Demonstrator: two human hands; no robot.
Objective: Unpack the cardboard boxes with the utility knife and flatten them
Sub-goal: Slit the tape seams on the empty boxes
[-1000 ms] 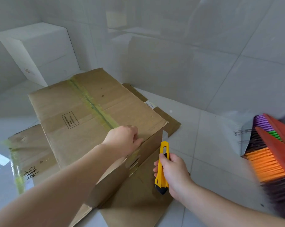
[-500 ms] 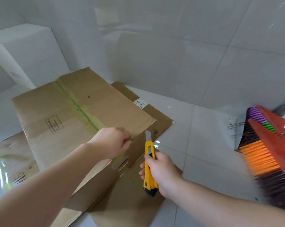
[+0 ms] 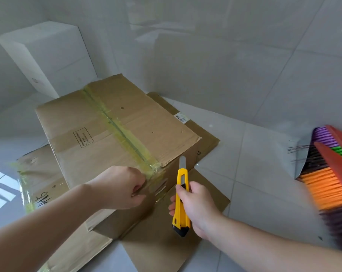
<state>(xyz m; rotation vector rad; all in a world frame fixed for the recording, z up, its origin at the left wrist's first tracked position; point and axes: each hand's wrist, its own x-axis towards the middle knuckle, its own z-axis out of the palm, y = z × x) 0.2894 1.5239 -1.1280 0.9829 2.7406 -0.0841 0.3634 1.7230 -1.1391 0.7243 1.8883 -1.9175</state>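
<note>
- While the sealed cardboard box (image 3: 115,138) is sitting on flattened cardboard (image 3: 166,238) on the floor, it is probably light and stiff-walled, best steadied at its near edge.
- The left hand (image 3: 121,188) is gripping that taped edge.
- The right hand (image 3: 198,208) is clenching the utility knife (image 3: 181,199), blade out, just beside the box's near corner.

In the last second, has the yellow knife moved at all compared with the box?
Yes. The knife in the right hand has come a little closer to the near corner of the taped box; its blade is not touching the cardboard.
</note>
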